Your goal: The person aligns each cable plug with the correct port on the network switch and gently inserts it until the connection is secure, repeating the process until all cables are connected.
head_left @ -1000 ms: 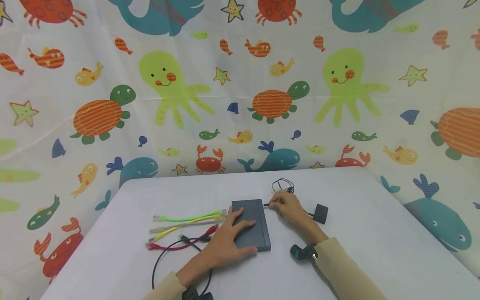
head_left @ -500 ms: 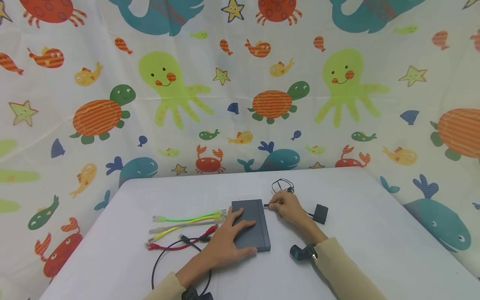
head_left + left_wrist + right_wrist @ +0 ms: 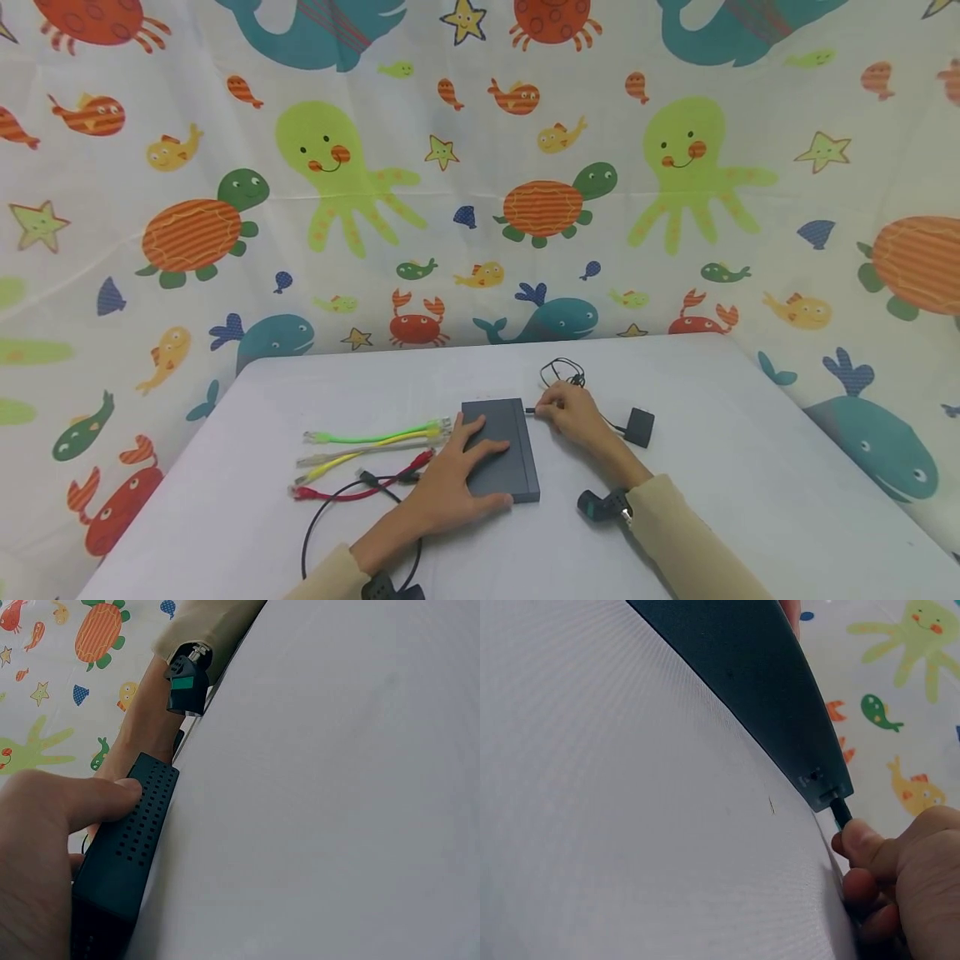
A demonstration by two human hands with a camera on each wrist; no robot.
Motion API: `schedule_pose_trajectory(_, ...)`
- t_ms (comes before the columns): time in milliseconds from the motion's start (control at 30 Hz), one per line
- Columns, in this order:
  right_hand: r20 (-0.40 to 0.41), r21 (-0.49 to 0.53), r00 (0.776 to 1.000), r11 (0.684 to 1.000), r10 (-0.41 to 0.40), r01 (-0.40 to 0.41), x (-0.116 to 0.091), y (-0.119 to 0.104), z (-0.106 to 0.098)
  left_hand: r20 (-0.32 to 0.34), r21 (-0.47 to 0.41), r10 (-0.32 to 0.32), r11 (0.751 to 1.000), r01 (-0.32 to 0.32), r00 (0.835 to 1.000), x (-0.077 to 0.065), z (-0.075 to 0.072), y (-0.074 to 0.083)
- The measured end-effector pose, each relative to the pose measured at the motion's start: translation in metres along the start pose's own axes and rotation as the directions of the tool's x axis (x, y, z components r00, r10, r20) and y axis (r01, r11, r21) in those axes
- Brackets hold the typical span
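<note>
A flat dark grey electronics box (image 3: 498, 475) with rows of vent holes on one side lies mid-table. My left hand (image 3: 452, 483) holds it, fingers spread over its top and thumb against the vented side (image 3: 131, 847). At the far right corner of the box, my right hand (image 3: 573, 412) pinches a black power plug (image 3: 841, 812) between thumb and fingers. The plug's tip is in a small socket on the box's side. A thin black cord leads to a square black power adapter (image 3: 639, 427) beside the right wrist.
Left of the box lie several network cables: a green one (image 3: 360, 437), a yellow one (image 3: 337, 465), a grey one and a red one (image 3: 360, 495). A black cable (image 3: 315, 523) loops under the left forearm. Coiled black cord (image 3: 558, 367) lies behind the right hand.
</note>
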State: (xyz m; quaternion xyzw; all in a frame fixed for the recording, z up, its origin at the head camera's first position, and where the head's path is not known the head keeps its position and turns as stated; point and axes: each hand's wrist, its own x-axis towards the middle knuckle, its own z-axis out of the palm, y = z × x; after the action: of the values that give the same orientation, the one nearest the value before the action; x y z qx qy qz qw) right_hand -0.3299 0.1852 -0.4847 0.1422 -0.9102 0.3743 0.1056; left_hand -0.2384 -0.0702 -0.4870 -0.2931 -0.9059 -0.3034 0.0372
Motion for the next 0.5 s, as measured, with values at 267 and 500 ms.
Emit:
schedule_pose_trajectory(267,-0.011,0.023,0.999,0.999,0.036,-0.036,-0.0010,-0.0021,-0.0005,-0.002,0.013,0.003,1.000,-0.003,1.000,0.0011,0.0010,-0.0011)
schedule_pose_trajectory(500,-0.033,-0.049,0.998,0.998,0.044,-0.046,-0.0014,-0.0023,0.0034,-0.011,0.011,0.007,1.000,-0.007,1.000,-0.0002,0.0022,-0.0012)
